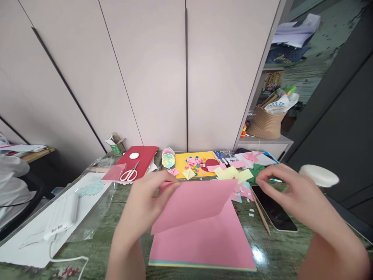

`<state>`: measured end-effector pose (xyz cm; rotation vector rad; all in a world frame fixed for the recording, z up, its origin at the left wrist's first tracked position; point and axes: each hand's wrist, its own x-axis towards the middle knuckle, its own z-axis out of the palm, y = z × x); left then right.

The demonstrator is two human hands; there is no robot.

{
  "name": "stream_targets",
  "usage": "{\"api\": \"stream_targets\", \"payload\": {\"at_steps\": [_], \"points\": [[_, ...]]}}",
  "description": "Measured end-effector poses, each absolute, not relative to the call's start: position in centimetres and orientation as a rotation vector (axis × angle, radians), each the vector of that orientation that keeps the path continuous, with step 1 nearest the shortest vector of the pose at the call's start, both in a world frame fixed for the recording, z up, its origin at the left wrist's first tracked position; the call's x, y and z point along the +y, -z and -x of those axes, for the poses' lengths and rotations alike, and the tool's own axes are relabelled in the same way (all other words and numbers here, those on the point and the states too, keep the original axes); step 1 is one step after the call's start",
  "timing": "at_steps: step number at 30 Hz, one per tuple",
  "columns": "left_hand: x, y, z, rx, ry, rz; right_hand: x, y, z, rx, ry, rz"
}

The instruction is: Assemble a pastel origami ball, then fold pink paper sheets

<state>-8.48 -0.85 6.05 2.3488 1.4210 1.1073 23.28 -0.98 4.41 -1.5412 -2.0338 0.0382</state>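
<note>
My left hand (153,198) pinches the upper left corner of a pink paper sheet (198,202), which is raised and tilted. Below it lies a stack of coloured paper (204,245), pink on top, with blue and yellow edges showing at the front. To the right, my right hand (291,186) is in the air above a phone (274,208). Its thumb and index finger come together in a pinch, with nothing visible between them. A piece of green paper (254,172) shows just behind those fingertips. The right hand is apart from the pink sheet.
Beyond the stack lie yellow paper scraps (230,173) and a yellow sheet (180,163) with small coloured bits. Scissors (129,174) rest on a red folder (140,153). A wooden stick (262,216) lies beside the phone. At left is a white power bank (62,214) with a cable.
</note>
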Motion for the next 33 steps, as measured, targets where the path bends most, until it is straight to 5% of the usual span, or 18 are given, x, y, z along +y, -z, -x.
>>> {"api": "stream_targets", "payload": {"at_steps": [7, 12, 33], "points": [[-0.7, -4.6, 4.5, 1.208, -0.860, -2.569, -2.8, -4.5, -15.8, -2.113, -0.231, 1.128], [-1.0, -4.4, 3.7, 1.189, -0.824, -2.599, -2.6, -4.2, -14.6, -2.017, -0.478, 1.125], [-0.9, -3.9, 3.7, 1.078, -0.816, -2.643, -2.7, -4.1, -15.3, -2.122, -0.564, 1.192]]}}
